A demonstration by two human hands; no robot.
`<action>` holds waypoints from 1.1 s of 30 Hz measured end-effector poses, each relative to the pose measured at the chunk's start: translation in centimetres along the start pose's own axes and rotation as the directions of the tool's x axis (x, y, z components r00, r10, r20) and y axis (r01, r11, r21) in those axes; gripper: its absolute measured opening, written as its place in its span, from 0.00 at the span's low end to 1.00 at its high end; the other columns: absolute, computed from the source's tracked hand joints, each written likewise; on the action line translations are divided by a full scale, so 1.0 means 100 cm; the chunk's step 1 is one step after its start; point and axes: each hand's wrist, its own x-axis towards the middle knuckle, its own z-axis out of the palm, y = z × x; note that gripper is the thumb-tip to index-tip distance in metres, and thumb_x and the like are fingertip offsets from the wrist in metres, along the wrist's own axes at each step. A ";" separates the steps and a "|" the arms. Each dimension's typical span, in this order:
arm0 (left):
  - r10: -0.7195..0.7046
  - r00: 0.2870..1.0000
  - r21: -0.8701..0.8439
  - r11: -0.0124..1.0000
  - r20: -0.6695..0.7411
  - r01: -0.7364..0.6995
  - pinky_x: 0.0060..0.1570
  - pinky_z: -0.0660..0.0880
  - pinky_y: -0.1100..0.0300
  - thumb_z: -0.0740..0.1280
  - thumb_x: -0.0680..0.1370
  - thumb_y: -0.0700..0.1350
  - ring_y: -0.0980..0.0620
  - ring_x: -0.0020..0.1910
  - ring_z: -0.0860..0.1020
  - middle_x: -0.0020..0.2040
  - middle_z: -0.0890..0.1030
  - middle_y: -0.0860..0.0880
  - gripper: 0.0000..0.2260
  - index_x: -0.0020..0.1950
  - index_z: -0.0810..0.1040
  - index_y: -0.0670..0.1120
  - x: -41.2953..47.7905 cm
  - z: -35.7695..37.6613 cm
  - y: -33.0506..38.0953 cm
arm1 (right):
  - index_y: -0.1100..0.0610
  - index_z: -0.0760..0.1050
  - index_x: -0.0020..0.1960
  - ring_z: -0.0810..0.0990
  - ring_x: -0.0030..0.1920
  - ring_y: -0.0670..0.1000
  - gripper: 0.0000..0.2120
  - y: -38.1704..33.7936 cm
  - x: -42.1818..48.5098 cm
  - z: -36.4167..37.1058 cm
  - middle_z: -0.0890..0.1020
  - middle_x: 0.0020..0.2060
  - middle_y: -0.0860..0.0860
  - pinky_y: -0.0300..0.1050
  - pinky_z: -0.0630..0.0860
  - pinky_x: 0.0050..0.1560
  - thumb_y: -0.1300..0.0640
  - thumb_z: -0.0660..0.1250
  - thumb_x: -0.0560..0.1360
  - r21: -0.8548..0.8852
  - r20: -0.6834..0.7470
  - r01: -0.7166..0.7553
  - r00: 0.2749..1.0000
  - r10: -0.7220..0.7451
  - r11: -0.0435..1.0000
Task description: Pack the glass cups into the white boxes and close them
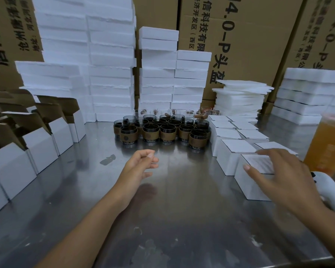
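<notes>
Seemingly closed, the white box [247,183] sits upright.

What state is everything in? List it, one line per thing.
Boxes on the left: lids up.
Boxes on the right: lids shut.
Cups: upright, unpacked, clustered on the table.
Left hand: loosely curled, holding nothing.
Right hand: fingers spread over the nearest box.

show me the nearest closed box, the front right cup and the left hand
closed box [248,187]: head view, its front face
cup [197,141]: head view, its brown sleeve
left hand [138,167]: head view, middle of the hand
</notes>
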 end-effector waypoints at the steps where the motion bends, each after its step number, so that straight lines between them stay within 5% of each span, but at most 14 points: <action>1: 0.000 1.000 0.002 1.000 0.000 0.000 0.51 0.74 0.58 0.61 0.79 0.49 0.55 0.48 0.80 0.46 0.82 0.52 0.08 0.54 0.76 0.50 0.000 0.000 0.000 | 0.54 0.75 0.60 0.73 0.61 0.58 0.25 0.002 -0.006 0.003 0.78 0.59 0.55 0.54 0.70 0.58 0.38 0.64 0.70 0.030 -0.013 -0.023 1.000 0.023 0.999; 14: -0.005 1.000 -0.007 1.000 -0.011 0.005 0.49 0.74 0.59 0.61 0.79 0.48 0.56 0.46 0.80 0.45 0.82 0.53 0.07 0.53 0.76 0.50 -0.003 -0.001 0.001 | 0.60 0.76 0.59 0.73 0.59 0.63 0.21 -0.012 -0.018 0.039 0.77 0.56 0.60 0.58 0.70 0.55 0.58 0.74 0.68 0.020 -0.134 0.036 0.990 -0.033 0.999; 21: -0.011 1.000 0.000 1.000 -0.015 0.011 0.48 0.73 0.60 0.61 0.79 0.48 0.58 0.44 0.80 0.46 0.81 0.53 0.06 0.53 0.76 0.50 -0.005 0.000 0.005 | 0.61 0.74 0.62 0.68 0.67 0.62 0.23 -0.023 -0.015 0.038 0.75 0.61 0.60 0.66 0.56 0.67 0.57 0.73 0.69 -0.037 -0.080 -0.002 0.997 -0.001 0.999; 26: -0.024 0.999 0.052 0.998 -0.023 0.025 0.49 0.74 0.62 0.61 0.80 0.47 0.60 0.44 0.80 0.45 0.80 0.54 0.04 0.52 0.75 0.51 -0.006 0.002 0.006 | 0.60 0.75 0.58 0.73 0.58 0.59 0.18 -0.063 -0.022 0.041 0.78 0.53 0.58 0.53 0.64 0.60 0.59 0.71 0.69 0.019 -0.234 0.356 0.910 -0.342 0.934; 28: -0.018 0.998 0.087 0.996 -0.056 0.023 0.46 0.73 0.65 0.63 0.79 0.45 0.59 0.43 0.79 0.46 0.79 0.53 0.03 0.50 0.75 0.52 -0.007 0.002 0.005 | 0.56 0.75 0.56 0.76 0.54 0.56 0.16 -0.085 -0.026 0.051 0.78 0.51 0.52 0.48 0.68 0.54 0.57 0.71 0.69 0.085 -0.101 0.432 0.900 -0.423 0.898; 31: 0.034 0.991 0.227 0.974 -0.132 -0.003 0.42 0.70 0.68 0.63 0.79 0.42 0.53 0.45 0.78 0.45 0.78 0.50 0.05 0.46 0.75 0.52 -0.009 0.000 0.002 | 0.51 0.72 0.60 0.71 0.60 0.50 0.15 -0.105 -0.029 0.074 0.73 0.56 0.47 0.46 0.68 0.58 0.51 0.67 0.74 0.262 0.135 0.298 0.931 -0.340 0.918; 33: 0.067 0.984 0.296 0.955 -0.165 -0.016 0.41 0.70 0.70 0.63 0.78 0.40 0.51 0.47 0.77 0.43 0.77 0.50 0.07 0.44 0.74 0.52 -0.010 -0.001 0.000 | 0.51 0.71 0.60 0.70 0.60 0.49 0.14 -0.108 -0.025 0.087 0.72 0.55 0.47 0.44 0.67 0.59 0.51 0.65 0.75 0.305 0.166 0.250 0.936 -0.310 0.919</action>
